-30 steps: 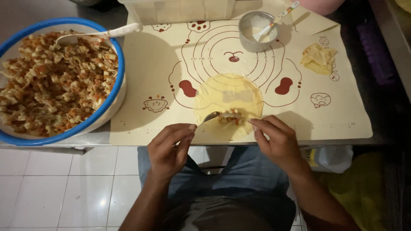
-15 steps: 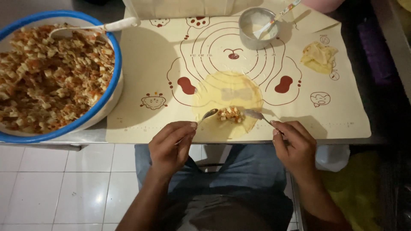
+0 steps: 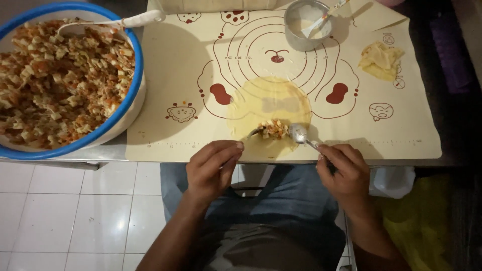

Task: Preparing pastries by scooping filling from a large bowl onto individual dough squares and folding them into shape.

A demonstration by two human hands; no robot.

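Right hand (image 3: 346,170), grasping the spoon (image 3: 299,133), is now drawing it off to the right of the filling heap (image 3: 273,129) left on the wrapper's (image 3: 268,103) near edge, left hand (image 3: 213,165) grasping a fork (image 3: 253,133) steadying it.

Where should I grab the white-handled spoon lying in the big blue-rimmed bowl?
Take the white-handled spoon by its handle end, coming from the bowl's right side above the blue-rimmed bowl. The handle sticks out past the rim onto the mat side, while its scoop end lies in the chopped filling.
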